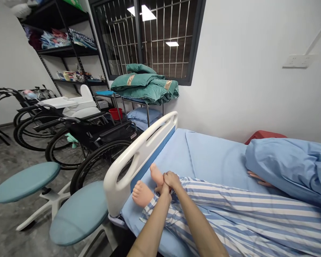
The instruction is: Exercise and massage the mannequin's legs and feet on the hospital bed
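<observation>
Two grips: left hand point(163, 191) and right hand point(172, 179) clenched around a manikin's ankle, bare feet point(143, 193) on the blue bed sheet point(211, 157) just inside the white footboard point(135, 148); smooth striped cuff point(149, 208) could slip, knocking feet into the board.

Bed point(208, 153) fills lower R of frame; dummy point(230, 210) lies on it, feet point(142, 193) by footboard point(117, 182), hands point(168, 184) at ankle. Bundled blanket point(289, 169) on bed, far R. Two round stools point(25, 182) on floor point(5, 217) L of bed, wheelchairs point(91, 150) behind them. Upper L: shelf rack point(66, 50). Cart point(135, 101) w/ folded quilts point(144, 84) beyond footboard, under window point(149, 35).
</observation>
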`<state>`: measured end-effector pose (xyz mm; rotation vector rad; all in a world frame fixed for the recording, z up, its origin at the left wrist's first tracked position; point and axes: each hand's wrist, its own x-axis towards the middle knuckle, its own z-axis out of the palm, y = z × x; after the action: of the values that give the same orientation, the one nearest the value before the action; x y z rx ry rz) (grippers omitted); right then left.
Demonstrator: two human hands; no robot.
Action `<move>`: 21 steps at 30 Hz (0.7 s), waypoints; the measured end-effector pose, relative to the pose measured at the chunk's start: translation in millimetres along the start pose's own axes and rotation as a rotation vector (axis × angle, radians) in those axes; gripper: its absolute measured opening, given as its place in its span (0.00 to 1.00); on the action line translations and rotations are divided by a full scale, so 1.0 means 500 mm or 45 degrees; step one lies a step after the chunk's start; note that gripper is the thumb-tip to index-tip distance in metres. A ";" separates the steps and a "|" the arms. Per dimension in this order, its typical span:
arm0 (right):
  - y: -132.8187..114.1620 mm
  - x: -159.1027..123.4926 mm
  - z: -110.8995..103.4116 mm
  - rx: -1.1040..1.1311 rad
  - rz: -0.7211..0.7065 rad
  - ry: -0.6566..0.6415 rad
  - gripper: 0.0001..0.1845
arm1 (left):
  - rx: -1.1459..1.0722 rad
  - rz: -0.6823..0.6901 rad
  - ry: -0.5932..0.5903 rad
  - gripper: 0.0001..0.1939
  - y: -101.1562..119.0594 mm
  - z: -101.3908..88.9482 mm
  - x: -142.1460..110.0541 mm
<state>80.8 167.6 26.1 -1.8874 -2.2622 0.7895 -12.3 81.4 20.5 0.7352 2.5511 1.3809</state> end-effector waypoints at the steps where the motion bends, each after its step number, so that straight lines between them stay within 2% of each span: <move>1: -0.001 -0.013 -0.001 -0.017 -0.021 0.036 0.24 | 0.065 -0.004 0.078 0.17 0.000 -0.001 -0.001; 3: -0.004 -0.039 -0.003 -0.051 -0.057 0.100 0.24 | 0.238 0.034 0.228 0.20 -0.001 -0.002 -0.001; 5: -0.005 -0.063 -0.008 -0.074 -0.067 0.136 0.24 | 0.356 0.101 0.300 0.21 -0.003 -0.003 -0.002; 8: -0.004 -0.088 -0.019 -0.075 -0.069 0.140 0.23 | 0.353 0.151 0.288 0.21 0.001 -0.011 -0.005; 11: -0.007 -0.096 -0.033 -0.025 -0.096 0.100 0.25 | 0.227 0.176 0.269 0.22 0.010 -0.027 -0.011; 16: -0.021 -0.080 -0.058 0.088 -0.122 -0.020 0.27 | 0.074 0.176 0.278 0.21 0.024 -0.050 -0.019; 21: -0.024 -0.050 -0.062 0.134 -0.104 -0.065 0.28 | 0.045 0.136 0.307 0.18 0.022 -0.044 -0.017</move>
<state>87.8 153.0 64.1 -1.7376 -2.2628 0.9349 -8.8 65.9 41.3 0.7640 2.7610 1.5478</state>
